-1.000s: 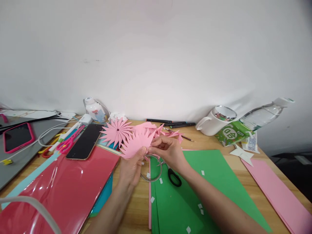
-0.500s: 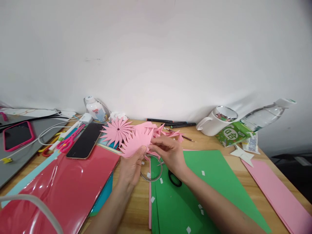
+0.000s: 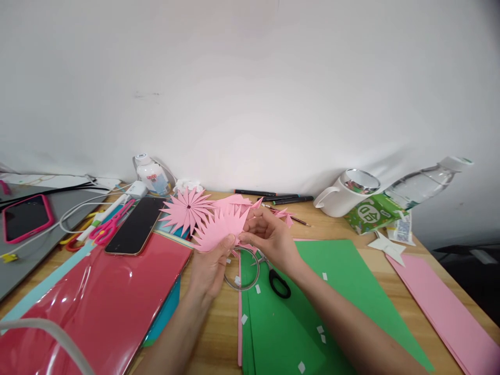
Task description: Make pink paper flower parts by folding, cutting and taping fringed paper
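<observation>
A pink paper fan with pointed tips (image 3: pixel 219 226) is pinched near its base by my left hand (image 3: pixel 213 263), thumb on top. My right hand (image 3: pixel 269 237) is at the fan's right edge, thumb and fingers curled together on its last folds. Behind the fan, to the left, lies a finished-looking pink paper star wheel (image 3: pixel 189 207). Beneath my hands a roll of tape (image 3: pixel 242 268) rests partly on green paper (image 3: pixel 308 312). Black-handled scissors (image 3: pixel 279 284) lie beside it, partly hidden by my right hand.
To the left are a black phone (image 3: pixel 136 224), pink scissors (image 3: pixel 113 221) and red sheets in clear wrap (image 3: pixel 105 302). Markers (image 3: pixel 289 199) lie along the wall. A white mug (image 3: pixel 344 195), green packet (image 3: pixel 375 213), bottle (image 3: pixel 425 182) and pink paper strips (image 3: pixel 433 302) are on the right.
My right hand's fingers have lifted and spread slightly at the fan's right edge. More of the black-handled scissors shows. My left hand keeps its pinch on the fan.
</observation>
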A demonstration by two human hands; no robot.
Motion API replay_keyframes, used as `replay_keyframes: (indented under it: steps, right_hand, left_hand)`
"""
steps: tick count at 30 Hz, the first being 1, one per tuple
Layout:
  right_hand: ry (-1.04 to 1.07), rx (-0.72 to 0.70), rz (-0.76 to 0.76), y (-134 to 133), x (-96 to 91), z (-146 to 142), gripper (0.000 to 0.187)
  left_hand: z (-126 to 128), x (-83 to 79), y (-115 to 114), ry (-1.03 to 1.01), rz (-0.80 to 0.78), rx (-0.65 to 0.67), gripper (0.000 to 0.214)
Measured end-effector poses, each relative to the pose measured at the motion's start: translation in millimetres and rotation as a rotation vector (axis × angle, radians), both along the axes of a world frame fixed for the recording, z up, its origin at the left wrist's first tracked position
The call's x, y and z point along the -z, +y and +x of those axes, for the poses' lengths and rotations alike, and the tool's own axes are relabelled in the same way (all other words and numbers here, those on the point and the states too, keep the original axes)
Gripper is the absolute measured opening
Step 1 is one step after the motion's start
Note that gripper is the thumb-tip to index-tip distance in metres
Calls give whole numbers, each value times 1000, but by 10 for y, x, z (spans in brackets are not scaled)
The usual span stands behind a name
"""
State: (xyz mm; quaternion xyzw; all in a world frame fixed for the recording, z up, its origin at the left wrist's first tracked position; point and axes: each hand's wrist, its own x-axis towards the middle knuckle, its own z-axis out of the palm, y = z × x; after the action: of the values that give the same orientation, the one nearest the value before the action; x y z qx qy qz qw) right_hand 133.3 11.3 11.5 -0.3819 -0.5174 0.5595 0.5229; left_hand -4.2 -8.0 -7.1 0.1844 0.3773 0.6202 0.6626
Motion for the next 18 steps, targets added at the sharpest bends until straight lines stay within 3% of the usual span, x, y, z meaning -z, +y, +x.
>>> replay_keyframes:
  steps: [6, 11, 15, 18]
  right_hand:
    - [-31, -3, 50, 18, 38, 48, 64]
    - [-59, -65, 83, 34, 69, 81, 64]
    - [-47, -12, 94, 13, 76, 50, 65]
    - [-48, -20, 82, 14, 85, 39, 65]
  left_hand:
    - [7, -25, -8, 10, -10, 9, 33]
    - [9, -36, -16, -3, -18, 4, 51]
    - [2, -1, -12, -4, -27, 20, 34]
    - [3, 10, -9, -9, -14, 13, 37]
